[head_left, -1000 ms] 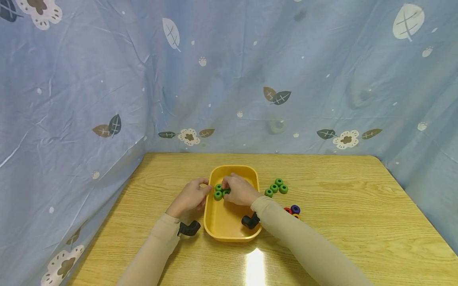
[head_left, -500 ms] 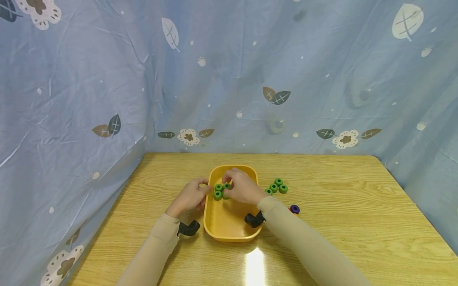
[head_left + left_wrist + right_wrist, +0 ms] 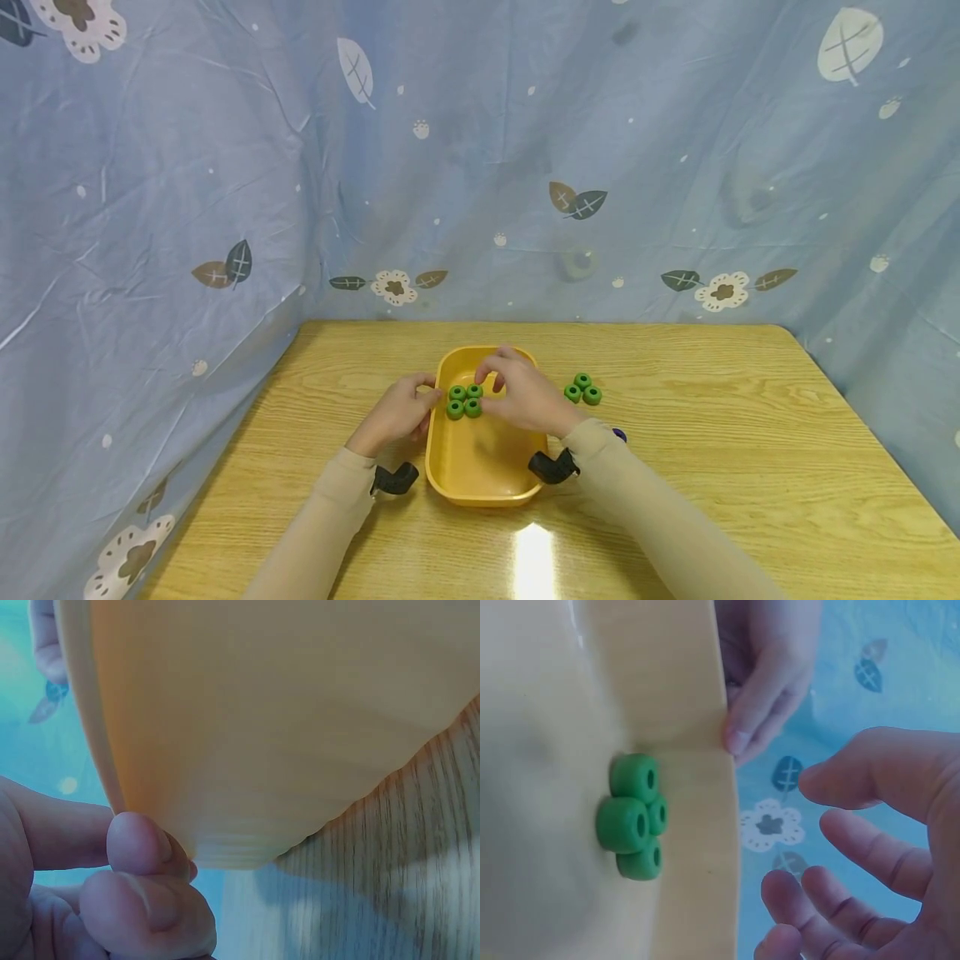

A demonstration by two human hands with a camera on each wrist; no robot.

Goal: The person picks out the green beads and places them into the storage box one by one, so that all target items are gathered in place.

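head view: lower centre of frame, left hand pinches yellow tray by its rim; right hand has fingers spread, gripping nothing, beside four green beads inside. looks like bead placing; next move probably calls for reaching right to three loose beads.

Both arms reach toward the far edge of the tabletop. The left hand is bent in a pinch; the right hand has its thumb and loosely bent fingers parted.
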